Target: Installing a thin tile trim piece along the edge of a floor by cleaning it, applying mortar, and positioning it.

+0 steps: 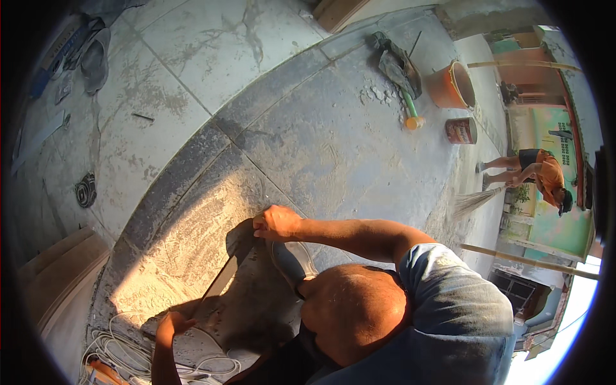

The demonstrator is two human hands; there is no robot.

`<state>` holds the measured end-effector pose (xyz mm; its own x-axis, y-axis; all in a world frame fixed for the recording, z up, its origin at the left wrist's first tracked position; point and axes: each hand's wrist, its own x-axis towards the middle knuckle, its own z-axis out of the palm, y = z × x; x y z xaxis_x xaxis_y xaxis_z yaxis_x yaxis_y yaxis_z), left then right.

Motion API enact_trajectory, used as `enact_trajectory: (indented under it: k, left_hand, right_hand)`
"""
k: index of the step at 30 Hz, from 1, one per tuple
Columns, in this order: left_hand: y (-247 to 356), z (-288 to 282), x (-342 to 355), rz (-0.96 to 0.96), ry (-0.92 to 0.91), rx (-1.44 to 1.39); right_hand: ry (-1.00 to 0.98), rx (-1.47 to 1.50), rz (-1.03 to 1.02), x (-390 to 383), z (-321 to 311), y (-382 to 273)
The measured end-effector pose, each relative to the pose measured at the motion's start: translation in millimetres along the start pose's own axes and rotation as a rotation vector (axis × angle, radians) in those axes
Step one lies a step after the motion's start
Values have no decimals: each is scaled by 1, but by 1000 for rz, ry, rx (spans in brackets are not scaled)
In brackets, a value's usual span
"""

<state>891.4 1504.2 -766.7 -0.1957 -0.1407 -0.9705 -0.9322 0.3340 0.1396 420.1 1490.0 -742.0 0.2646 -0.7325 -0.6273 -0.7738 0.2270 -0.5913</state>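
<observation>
My right hand (279,222) is closed in a fist above the dusty tiled floor, next to my foot; what it grips is hidden. A narrow dark strip, apparently a straight flat bar (221,280), slants between my two hands over sunlit, sandy powder (192,237). At its lower end my left hand (173,324) has its fingers partly stretched out, close to the bar; whether they touch it I cannot tell. Shadow covers much of the floor between the hands and my bent knee.
White cable (115,350) lies coiled near my left arm. Boards (61,276) lean at left. Ahead are a green-handled mallet (410,114), a dark bag (396,67), an orange bucket (449,86) and a small tub (459,131). At right, another person (548,173) sweeps with a broom (476,202).
</observation>
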Motion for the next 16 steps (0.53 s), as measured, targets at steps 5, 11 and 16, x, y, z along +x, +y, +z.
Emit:
enact_trajectory:
  k: [5,11,16]
  left_hand:
    - [4,-27,-43,91,199,-34]
    - [32,-108,-74,166,629,-218]
    - [26,-158,-109,136,1044,58]
  right_hand:
    - [627,-161,-112,29,-43,17]
    - [930,-271,-150,55,-99,32]
    - [819,-189,-111,18,-85,9]
